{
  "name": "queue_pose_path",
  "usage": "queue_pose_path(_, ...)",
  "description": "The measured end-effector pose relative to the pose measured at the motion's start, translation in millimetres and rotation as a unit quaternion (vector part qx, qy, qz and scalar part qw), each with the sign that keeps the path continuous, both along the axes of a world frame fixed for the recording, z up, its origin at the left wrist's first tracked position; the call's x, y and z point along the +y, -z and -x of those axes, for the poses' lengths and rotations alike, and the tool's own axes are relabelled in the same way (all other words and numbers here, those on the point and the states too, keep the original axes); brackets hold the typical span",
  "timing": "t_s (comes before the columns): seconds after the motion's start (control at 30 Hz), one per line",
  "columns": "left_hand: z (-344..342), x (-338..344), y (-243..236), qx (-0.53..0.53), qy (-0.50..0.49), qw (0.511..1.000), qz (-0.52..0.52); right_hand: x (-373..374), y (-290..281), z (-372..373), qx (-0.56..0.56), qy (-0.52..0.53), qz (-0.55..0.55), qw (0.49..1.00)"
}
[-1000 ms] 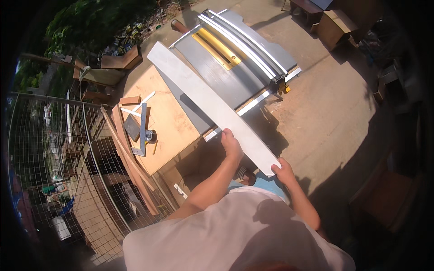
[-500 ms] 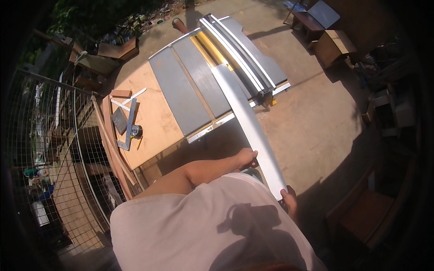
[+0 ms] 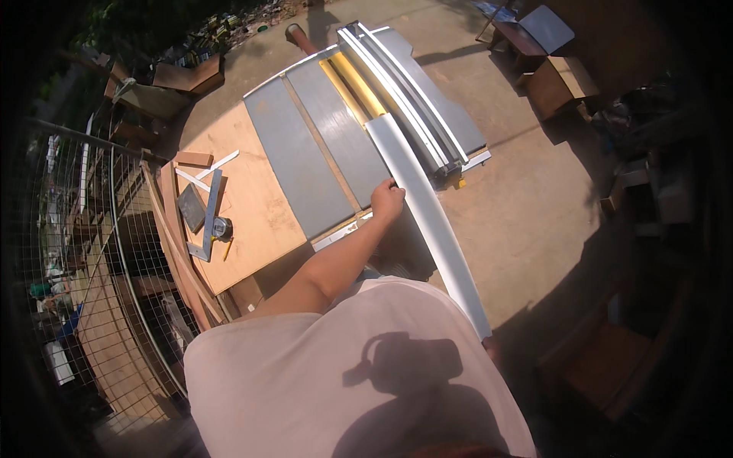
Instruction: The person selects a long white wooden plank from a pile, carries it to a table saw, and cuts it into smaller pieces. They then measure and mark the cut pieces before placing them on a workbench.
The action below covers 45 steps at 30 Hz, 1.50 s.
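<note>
A long white board point(image 3: 427, 221) lies with its far end on a grey table saw top point(image 3: 317, 168), beside the metal fence point(image 3: 405, 107), and its near end reaches back past my right side. My left hand point(image 3: 388, 201) is over the saw's front edge, fingers closed against the board's left edge. Of my right hand point(image 3: 490, 348), only a dim part shows at the board's near end; its fingers are hidden. A yellow strip point(image 3: 347, 84) runs along the saw top just beyond the board's far end.
Left of the saw, a plywood panel point(image 3: 263, 214) carries a metal square point(image 3: 214, 202), a tape measure point(image 3: 221, 227), a yellow pencil point(image 3: 228, 249) and wood offcuts. Wooden strips point(image 3: 179, 237) and a wire fence point(image 3: 84, 229) stand farther left. Wooden boxes point(image 3: 561, 88) sit on the far right.
My left hand has slid forward along the board, from near my body to the saw's front edge. My right hand shows less now, lower at the board's near end.
</note>
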<state>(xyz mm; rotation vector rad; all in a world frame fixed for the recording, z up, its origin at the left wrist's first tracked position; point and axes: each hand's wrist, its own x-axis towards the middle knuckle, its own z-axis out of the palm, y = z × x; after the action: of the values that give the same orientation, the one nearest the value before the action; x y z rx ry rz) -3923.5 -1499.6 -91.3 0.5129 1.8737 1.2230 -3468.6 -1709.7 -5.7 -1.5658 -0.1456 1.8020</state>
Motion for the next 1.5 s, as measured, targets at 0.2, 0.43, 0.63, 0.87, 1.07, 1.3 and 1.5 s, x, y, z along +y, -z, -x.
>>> queue_pose_path(0.2,-15,9,-18,0.117,0.028,0.993,-0.012,-2,50,-40,-0.175,-0.038,-0.059,0.982)
queue_pose_path(0.43,-8,16,-9,-0.064,0.024,0.997,-0.039,-20,93,-81,-0.174,0.019,0.021,0.984)
queue_pose_path(0.63,-6,26,-17,-0.044,-0.026,0.998,-0.020,-4,93,-72,-0.171,-0.003,0.025,0.985)
queue_pose_path(0.87,1,37,-36,-0.047,-0.034,0.997,0.053,2,93,-73,-0.190,-0.039,0.052,0.980)
queue_pose_path(1.07,13,42,-36,-0.065,-0.034,0.995,0.066,20,73,-53,-0.205,-0.046,0.073,0.975)
queue_pose_path(1.3,21,53,-26,-0.048,-0.028,0.994,0.097,29,44,-8,-0.235,0.005,0.108,0.966)
queue_pose_path(1.5,24,55,-28,-0.031,-0.023,0.993,0.112,19,82,-54,-0.169,-0.065,0.090,0.979)
